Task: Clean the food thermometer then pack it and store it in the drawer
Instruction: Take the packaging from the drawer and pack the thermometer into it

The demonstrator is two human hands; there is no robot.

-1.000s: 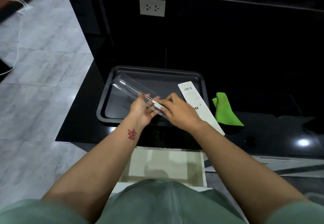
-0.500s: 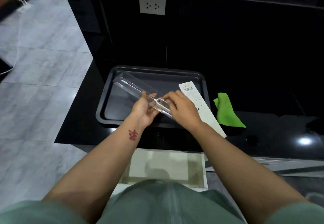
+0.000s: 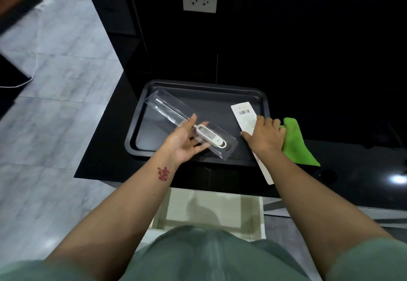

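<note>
My left hand (image 3: 185,144) holds the clear pack (image 3: 167,106) over the black tray (image 3: 198,87), near the tray's front edge. My thumb is on top of the pack and my fingers curl under it. The white thermometer (image 3: 209,136) lies inside the pack. Its fat end is toward the tray's front and its thin stick points to the tray's back left corner. My right hand (image 3: 264,137) is at the tray's right side and grips the long white box (image 3: 244,115), thumb on one side and fingers bent over the other. The box lies across the tray's front right corner. A green cloth (image 3: 295,142) sits just right of the tray. An open drawer (image 3: 211,210) is below the tray's front.
</note>
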